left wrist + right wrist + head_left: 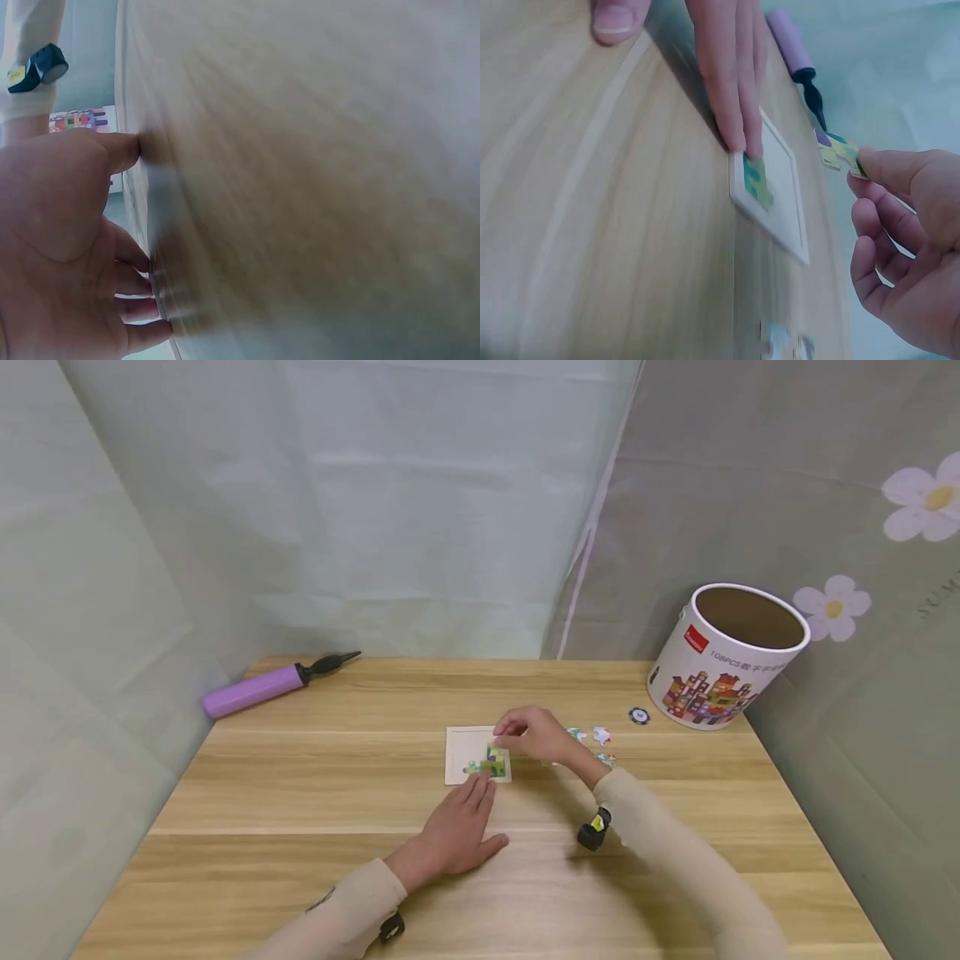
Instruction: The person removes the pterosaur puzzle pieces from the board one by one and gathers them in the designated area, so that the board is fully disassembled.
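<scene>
A small white puzzle tray [459, 745] lies flat on the wooden table. My left hand [459, 831] rests at its near edge, fingers straight, thumb out to the side on the table. In the right wrist view, the left fingertips [751, 142] lie at the tray's rim, by a green puzzle piece [756, 184] set in its corner. Above the tray, my right hand [536, 737] pinches a green, yellow and purple puzzle piece [836, 150] between thumb and index finger. Its other fingers [877, 259] are curled loosely.
Several loose puzzle pieces [602, 736] lie right of the tray, partly behind the right wrist. Beyond them are a poker chip [639, 716] and a big white bucket [720, 672] at the back right. A purple hand pump [255, 691] lies at the back left.
</scene>
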Demonstrator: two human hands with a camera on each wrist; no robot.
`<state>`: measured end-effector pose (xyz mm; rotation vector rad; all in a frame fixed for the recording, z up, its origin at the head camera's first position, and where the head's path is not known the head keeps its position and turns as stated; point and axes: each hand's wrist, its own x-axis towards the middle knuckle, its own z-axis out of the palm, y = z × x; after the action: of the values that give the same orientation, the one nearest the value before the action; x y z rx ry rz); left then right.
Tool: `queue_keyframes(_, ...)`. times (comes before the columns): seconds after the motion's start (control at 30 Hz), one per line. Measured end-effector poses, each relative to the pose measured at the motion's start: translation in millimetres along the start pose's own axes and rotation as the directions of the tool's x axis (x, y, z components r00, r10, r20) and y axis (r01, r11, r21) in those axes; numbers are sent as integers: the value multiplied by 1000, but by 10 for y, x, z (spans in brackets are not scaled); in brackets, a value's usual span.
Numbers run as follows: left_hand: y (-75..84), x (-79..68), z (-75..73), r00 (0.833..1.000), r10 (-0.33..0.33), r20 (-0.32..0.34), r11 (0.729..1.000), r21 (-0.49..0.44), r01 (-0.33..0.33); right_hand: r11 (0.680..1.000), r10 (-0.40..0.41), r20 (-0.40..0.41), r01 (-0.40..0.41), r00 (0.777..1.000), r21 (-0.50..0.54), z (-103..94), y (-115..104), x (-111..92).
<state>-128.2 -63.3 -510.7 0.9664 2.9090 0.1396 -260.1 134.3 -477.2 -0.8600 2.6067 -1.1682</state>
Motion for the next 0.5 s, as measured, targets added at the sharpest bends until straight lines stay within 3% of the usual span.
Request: queue_keyframes(0.5,21,9,-7,999,-20,46,1000,3,20,997,68,-51,-69,996,-22,-279,311,-632)
